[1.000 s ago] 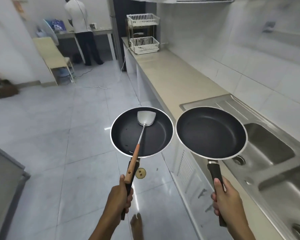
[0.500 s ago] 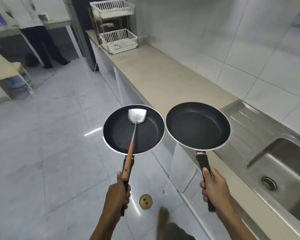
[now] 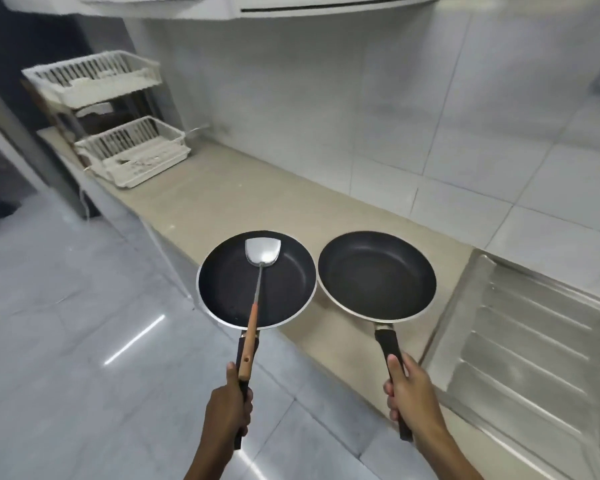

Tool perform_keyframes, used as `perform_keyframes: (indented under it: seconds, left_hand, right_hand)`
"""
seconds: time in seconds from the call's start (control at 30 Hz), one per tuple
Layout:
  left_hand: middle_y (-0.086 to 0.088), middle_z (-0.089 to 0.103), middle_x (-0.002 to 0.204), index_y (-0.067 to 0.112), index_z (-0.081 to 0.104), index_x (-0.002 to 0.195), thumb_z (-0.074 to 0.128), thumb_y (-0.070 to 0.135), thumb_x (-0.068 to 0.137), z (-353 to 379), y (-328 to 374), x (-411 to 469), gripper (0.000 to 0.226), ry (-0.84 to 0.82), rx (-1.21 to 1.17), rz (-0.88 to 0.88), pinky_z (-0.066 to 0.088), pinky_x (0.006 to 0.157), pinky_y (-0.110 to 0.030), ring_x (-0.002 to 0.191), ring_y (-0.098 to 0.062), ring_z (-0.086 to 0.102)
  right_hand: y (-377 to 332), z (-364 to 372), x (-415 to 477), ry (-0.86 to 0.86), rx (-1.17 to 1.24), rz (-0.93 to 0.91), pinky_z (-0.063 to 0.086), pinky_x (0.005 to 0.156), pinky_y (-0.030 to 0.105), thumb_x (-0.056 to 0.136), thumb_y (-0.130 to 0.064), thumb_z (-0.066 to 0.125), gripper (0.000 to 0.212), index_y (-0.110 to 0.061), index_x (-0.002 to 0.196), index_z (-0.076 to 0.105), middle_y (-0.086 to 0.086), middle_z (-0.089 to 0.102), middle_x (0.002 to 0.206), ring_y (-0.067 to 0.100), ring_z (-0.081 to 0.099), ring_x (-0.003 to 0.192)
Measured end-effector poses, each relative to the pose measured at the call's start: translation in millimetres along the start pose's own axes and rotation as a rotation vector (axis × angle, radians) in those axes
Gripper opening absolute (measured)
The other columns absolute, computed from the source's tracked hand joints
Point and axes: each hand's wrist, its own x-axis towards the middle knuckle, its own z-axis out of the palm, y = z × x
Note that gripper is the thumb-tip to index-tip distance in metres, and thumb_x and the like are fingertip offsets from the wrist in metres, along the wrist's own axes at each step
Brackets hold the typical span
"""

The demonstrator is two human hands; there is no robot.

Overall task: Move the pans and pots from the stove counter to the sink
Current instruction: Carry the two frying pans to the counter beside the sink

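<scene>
I hold two black non-stick frying pans level in front of me. My left hand (image 3: 227,410) grips the handle of the left pan (image 3: 229,289), and a metal spatula (image 3: 261,258) with a wooden handle lies in that pan, its handle pinned under my thumb. My right hand (image 3: 407,389) grips the black handle of the right pan (image 3: 376,275), which is empty and hangs over the counter's edge. The steel sink's ribbed drainboard (image 3: 527,334) lies to the right; its basin is only just visible at the right edge.
A beige counter (image 3: 243,195) runs along the white tiled wall. A two-tier white dish rack (image 3: 118,133) stands at its far left end. Grey tiled floor (image 3: 66,323) spreads to the left. A cabinet hangs overhead.
My view has swung right toward the wall and counter. The pans are now closer to the counter, and the sink basin has slid to the right edge of view.
</scene>
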Motion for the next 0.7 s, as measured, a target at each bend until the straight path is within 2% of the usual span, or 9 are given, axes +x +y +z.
perform_keyframes:
  seconds: [0.17, 0.33, 0.4, 0.43, 0.53, 0.7]
  left_hand:
    - [-0.005, 0.045, 0.041, 0.009, 0.052, 0.055, 0.024, 0.066, 0.100, 20.9, 64.1, 117.2, 0.078, -0.132, 0.124, 0.065, 0.034, 0.043, -0.026, 0.033, -0.021, 0.041]
    - [-0.008, 0.051, 0.039, 0.015, 0.048, 0.039, 0.021, 0.060, 0.103, 56.9, 111.3, 225.0, 0.082, -0.249, 0.320, 0.151, 0.038, 0.045, -0.029, 0.031, -0.024, 0.048]
    - [-0.008, 0.054, 0.040, 0.015, 0.056, 0.047, 0.024, 0.058, 0.103, 67.6, 128.7, 261.4, 0.078, -0.320, 0.380, 0.159, 0.042, 0.049, -0.032, 0.036, -0.026, 0.051]
    - [-0.008, 0.056, 0.041, 0.015, 0.059, 0.050, 0.023, 0.058, 0.103, 72.8, 137.5, 275.9, 0.077, -0.359, 0.405, 0.167, 0.045, 0.051, -0.034, 0.038, -0.027, 0.053]
    - [-0.008, 0.057, 0.040, 0.014, 0.057, 0.041, 0.022, 0.062, 0.101, 87.2, 159.7, 307.7, 0.084, -0.403, 0.436, 0.173, 0.045, 0.051, -0.034, 0.036, -0.027, 0.052]
    - [-0.007, 0.053, 0.040, 0.010, 0.058, 0.048, 0.022, 0.064, 0.100, 105.4, 191.8, 340.6, 0.083, -0.487, 0.476, 0.138, 0.041, 0.046, -0.030, 0.032, -0.024, 0.047]
  right_hand:
    - [-15.1, 41.8, 56.0, 0.176, 0.047, 0.070, 0.035, 0.038, 0.025, 0.106, -0.031, 0.047, 0.019, -0.027, 0.118, 0.062, 0.004, 0.048, 0.052, 0.016, 0.038, 0.037]
    - [-18.5, 92.7, 103.8, 0.384, 0.100, 0.138, 0.038, 0.039, 0.027, 0.106, -0.031, 0.048, 0.021, -0.028, 0.123, 0.059, 0.004, 0.049, 0.052, 0.018, 0.041, 0.038]
    - [-22.7, 114.7, 118.9, 0.477, 0.128, 0.161, 0.039, 0.039, 0.027, 0.106, -0.029, 0.048, 0.021, -0.028, 0.122, 0.060, 0.002, 0.049, 0.050, 0.017, 0.040, 0.037]
    - [-27.9, 121.8, 127.1, 0.511, 0.143, 0.157, 0.039, 0.038, 0.027, 0.106, -0.029, 0.048, 0.021, -0.028, 0.122, 0.061, 0.002, 0.049, 0.049, 0.017, 0.041, 0.036]
    - [-37.5, 136.8, 147.0, 0.584, 0.160, 0.177, 0.040, 0.038, 0.027, 0.105, -0.029, 0.049, 0.020, -0.030, 0.121, 0.062, 0.000, 0.050, 0.047, 0.019, 0.040, 0.035]
    - [-41.9, 149.8, 175.4, 0.665, 0.184, 0.196, 0.037, 0.037, 0.026, 0.105, -0.032, 0.050, 0.023, -0.036, 0.124, 0.061, -0.002, 0.049, 0.047, 0.019, 0.039, 0.036]
